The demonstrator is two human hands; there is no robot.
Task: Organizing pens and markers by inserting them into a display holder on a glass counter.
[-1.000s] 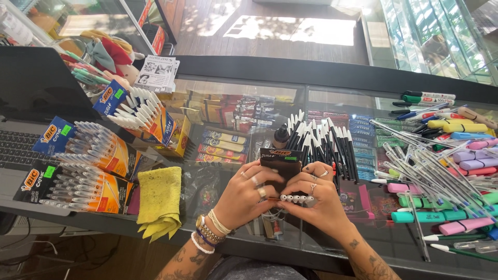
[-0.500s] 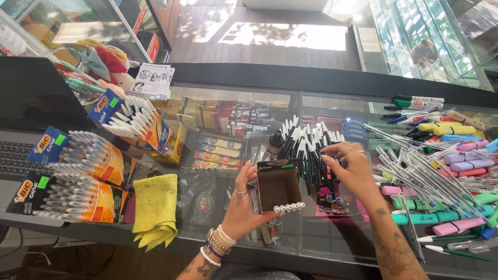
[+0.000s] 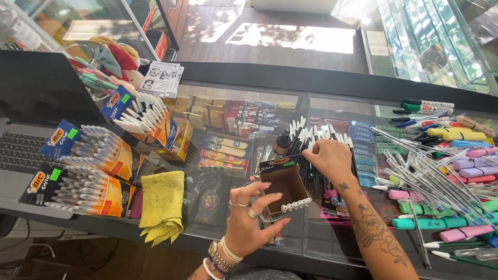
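Left hand [image 3: 249, 218] grips the small brown cardboard box [image 3: 282, 184], open side up, near the front edge of the glass counter [image 3: 228, 109]. The box looks almost empty; only a short row of white pen caps [image 3: 295, 205] shows at its lip. Right hand [image 3: 332, 158] is closed over the loose black pens [image 3: 311, 140] just behind it. I'd say the filling has barely started, with most pens outside.

Glass counter [image 3: 332, 238]: pen boxes [image 3: 98, 155], yellow cloth [image 3: 162, 205], loose pens [image 3: 436, 171], laptop [image 3: 21, 150].
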